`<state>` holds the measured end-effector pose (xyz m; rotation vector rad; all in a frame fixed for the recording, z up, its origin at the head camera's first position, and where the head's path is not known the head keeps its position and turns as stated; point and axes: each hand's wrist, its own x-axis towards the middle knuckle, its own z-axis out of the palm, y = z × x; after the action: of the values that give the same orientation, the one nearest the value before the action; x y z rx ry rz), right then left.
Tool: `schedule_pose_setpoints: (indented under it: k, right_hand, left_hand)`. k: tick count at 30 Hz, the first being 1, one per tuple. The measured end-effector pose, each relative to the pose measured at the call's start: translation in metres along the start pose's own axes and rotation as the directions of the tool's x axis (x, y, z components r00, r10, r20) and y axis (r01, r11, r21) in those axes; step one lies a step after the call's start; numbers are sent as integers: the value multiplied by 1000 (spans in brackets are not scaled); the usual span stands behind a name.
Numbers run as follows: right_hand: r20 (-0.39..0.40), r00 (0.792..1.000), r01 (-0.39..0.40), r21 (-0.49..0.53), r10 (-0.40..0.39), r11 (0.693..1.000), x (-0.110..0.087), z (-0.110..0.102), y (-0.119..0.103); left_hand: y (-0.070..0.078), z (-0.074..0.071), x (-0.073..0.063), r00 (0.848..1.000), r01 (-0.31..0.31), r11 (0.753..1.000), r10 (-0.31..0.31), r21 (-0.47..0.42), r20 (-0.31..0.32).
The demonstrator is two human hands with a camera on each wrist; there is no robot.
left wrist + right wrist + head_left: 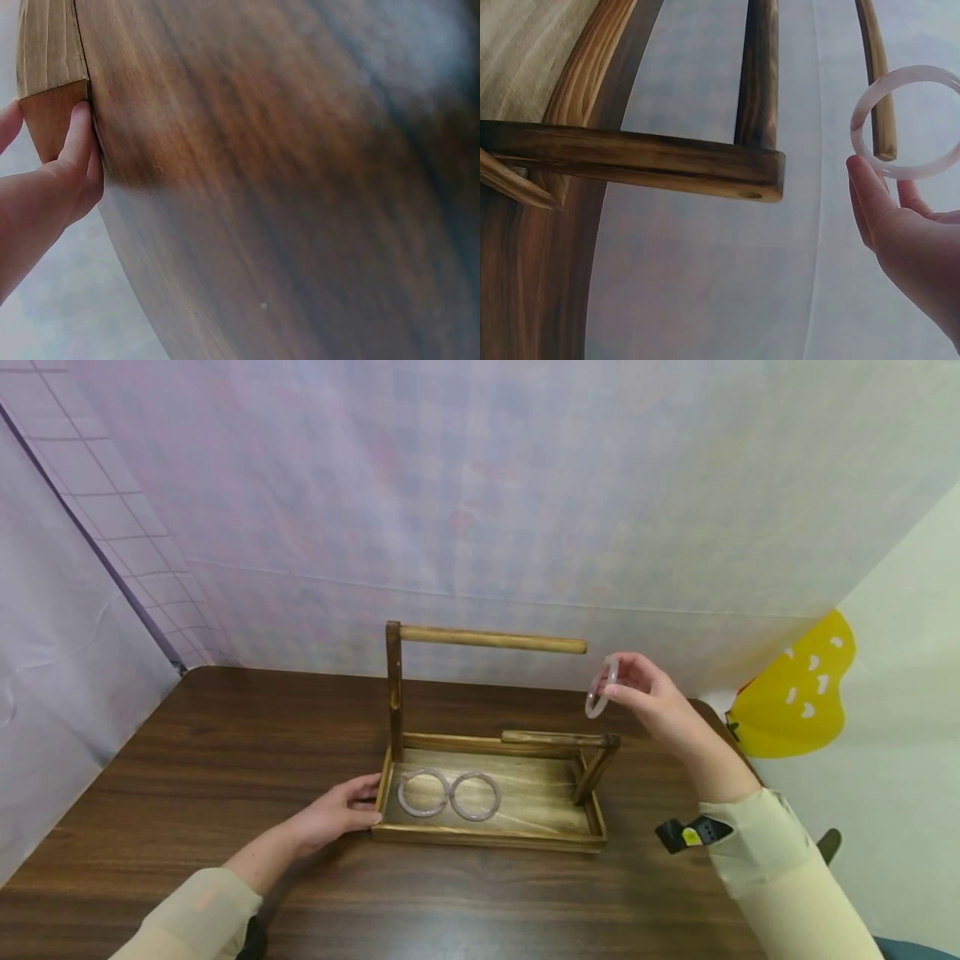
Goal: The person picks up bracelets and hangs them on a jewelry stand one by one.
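A wooden tray stand (487, 837) sits on the table, with a tall post and upper bar (491, 639) at its left and a shorter post with a lower bar (555, 738) at its right. Two pale translucent bangles (423, 815) (476, 817) lie flat side by side inside the tray's left half. My right hand (654, 700) pinches a third bangle (862, 120) between thumb and fingers, held up just right of the upper bar's free end. My left hand (341, 814) rests its extended fingers (77, 135) and thumb against the tray's left end.
The dark wood-grain table (300, 727) reaches back to a pale checked curtain (480, 510). A yellow spotted shape (798, 693) hangs beyond the table's right edge. Both bars of the stand jut out above the tray, the upper one from the left, the lower from the right.
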<state>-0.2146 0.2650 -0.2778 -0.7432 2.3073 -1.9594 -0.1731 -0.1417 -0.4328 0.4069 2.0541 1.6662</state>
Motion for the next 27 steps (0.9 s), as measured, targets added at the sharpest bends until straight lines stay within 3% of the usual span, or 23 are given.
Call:
schedule_pose_setpoints:
  k: [6,15,22,27]
  right_hand:
    - [-9,999,-38,-87,38,995,8,-6,-4]
    - [-39,995,-104,-273,97,956,21,-11,-11]
    - [-71,987,-159,-300,144,941,32,-10,-16]
    - [-56,991,-134,-275,123,952,38,-10,-19]
  left_hand:
    - [1,0,0,1000,4,1000,-4,0,6]
    - [2,1,-1,1000,13,1000,-13,2,1]
    - [2,1,0,1000,12,1000,-12,-3,-3]
    - [2,2,1,1000,20,1000,-20,0,-7]
